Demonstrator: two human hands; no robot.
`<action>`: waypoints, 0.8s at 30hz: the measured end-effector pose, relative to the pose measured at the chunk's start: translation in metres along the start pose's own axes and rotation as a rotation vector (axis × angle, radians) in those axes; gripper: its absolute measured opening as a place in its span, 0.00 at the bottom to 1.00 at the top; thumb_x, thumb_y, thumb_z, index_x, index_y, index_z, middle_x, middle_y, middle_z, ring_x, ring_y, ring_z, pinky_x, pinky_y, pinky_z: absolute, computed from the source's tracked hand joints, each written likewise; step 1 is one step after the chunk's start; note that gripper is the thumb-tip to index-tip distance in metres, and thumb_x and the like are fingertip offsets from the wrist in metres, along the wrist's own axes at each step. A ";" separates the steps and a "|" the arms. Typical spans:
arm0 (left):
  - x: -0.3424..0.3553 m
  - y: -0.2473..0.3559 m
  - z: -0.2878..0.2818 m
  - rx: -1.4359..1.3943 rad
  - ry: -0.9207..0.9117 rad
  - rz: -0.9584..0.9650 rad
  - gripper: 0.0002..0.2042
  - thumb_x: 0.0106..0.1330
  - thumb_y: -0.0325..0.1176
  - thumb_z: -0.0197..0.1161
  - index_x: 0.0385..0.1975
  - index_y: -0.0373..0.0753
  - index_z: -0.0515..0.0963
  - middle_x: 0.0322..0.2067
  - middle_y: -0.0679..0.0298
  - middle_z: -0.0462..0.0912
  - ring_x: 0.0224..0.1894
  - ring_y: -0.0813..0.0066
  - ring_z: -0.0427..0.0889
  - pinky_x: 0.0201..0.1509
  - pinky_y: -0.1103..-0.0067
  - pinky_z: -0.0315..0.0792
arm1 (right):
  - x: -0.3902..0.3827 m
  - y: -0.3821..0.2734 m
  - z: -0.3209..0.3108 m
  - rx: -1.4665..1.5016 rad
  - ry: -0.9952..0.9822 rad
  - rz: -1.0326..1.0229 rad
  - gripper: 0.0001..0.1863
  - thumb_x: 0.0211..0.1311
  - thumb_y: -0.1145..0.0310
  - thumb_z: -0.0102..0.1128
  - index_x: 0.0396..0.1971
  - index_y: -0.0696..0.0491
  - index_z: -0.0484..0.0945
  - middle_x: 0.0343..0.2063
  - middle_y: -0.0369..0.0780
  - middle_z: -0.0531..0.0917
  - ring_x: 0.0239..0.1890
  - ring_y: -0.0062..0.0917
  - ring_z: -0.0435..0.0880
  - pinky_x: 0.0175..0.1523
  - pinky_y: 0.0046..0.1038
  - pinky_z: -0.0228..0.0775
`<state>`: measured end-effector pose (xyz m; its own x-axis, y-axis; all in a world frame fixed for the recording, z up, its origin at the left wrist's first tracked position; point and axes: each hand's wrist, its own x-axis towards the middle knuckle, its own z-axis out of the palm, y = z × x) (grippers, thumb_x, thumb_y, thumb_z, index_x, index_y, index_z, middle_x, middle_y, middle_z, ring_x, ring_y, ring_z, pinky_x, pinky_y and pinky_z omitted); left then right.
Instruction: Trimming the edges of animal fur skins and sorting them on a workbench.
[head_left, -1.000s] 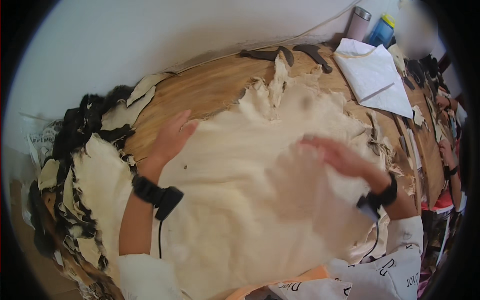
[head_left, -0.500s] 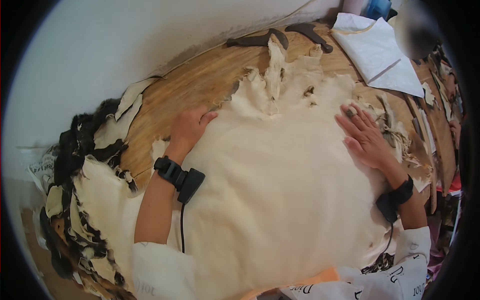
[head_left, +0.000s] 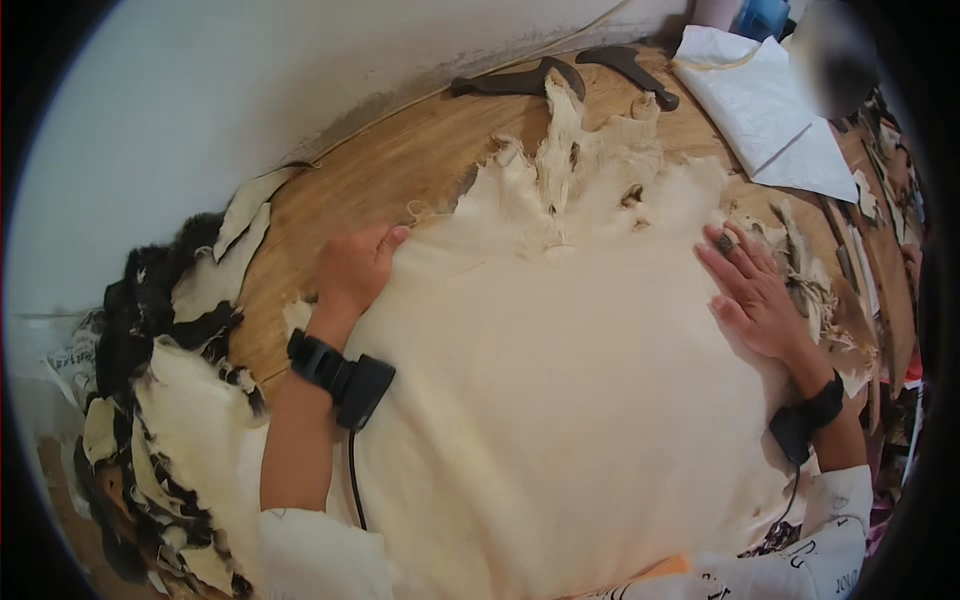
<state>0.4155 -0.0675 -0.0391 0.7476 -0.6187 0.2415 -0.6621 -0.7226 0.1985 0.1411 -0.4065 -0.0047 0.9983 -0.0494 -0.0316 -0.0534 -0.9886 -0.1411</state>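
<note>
A large pale cream animal hide (head_left: 560, 400) lies spread in front of me, with a ragged far end and a small hole there. Along its upper left edge my left hand (head_left: 352, 268) is closed on the hide, thumb on top; its curled fingers are mostly hidden. Opposite, my right hand (head_left: 752, 290) rests palm down near the right edge, fingers stretched out, with a dark band or thimble-like piece on one finger. Both wrists carry a black strapped device with a cable.
Under the hide is a wooden board (head_left: 400, 160). Two dark curved-blade tools (head_left: 520, 80) lie at the back by the wall (head_left: 250, 90). A white sheet or bag (head_left: 765, 110) sits back right. Black-and-white fur scraps (head_left: 150, 320) are heaped on the left; wooden strips (head_left: 850, 260) lie right.
My left hand has shifted a little left and nearer, and my right hand slightly right and nearer. The hide has moved slightly with them. The whole view has shifted a little.
</note>
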 end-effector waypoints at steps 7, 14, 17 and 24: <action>-0.054 -0.049 -0.082 -0.297 0.052 0.057 0.14 0.64 0.39 0.48 0.39 0.36 0.73 0.39 0.55 0.75 0.45 0.58 0.71 0.48 0.71 0.63 | 0.009 -0.002 -0.021 -0.061 -0.103 -0.060 0.23 0.56 0.60 0.47 0.53 0.50 0.64 0.52 0.42 0.67 0.57 0.36 0.61 0.57 0.33 0.54; -0.150 -0.011 -0.086 -0.055 -0.497 0.167 0.25 0.65 0.43 0.44 0.59 0.38 0.55 0.61 0.57 0.53 0.63 0.62 0.51 0.63 0.66 0.49 | 0.111 -0.106 -0.013 0.453 -0.020 -0.450 0.10 0.54 0.67 0.50 0.34 0.55 0.75 0.33 0.43 0.77 0.37 0.39 0.75 0.42 0.36 0.67; -0.150 -0.022 -0.072 -0.082 -0.424 0.131 0.27 0.65 0.45 0.42 0.61 0.39 0.50 0.62 0.59 0.49 0.65 0.63 0.47 0.64 0.65 0.45 | 0.158 -0.130 0.025 0.479 0.176 -0.485 0.11 0.54 0.67 0.49 0.34 0.55 0.75 0.30 0.45 0.78 0.38 0.38 0.75 0.41 0.36 0.67; -0.139 -0.057 -0.048 -0.086 -0.314 -0.031 0.28 0.63 0.44 0.46 0.61 0.40 0.51 0.62 0.60 0.50 0.65 0.63 0.47 0.64 0.65 0.43 | 0.220 -0.143 0.054 0.365 0.144 -0.397 0.12 0.55 0.62 0.49 0.30 0.55 0.75 0.19 0.44 0.77 0.27 0.37 0.77 0.36 0.34 0.67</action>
<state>0.3466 0.0748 -0.0383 0.7383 -0.6710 -0.0676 -0.6306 -0.7224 0.2836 0.3669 -0.2678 -0.0448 0.9353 0.2729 0.2254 0.3483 -0.8231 -0.4486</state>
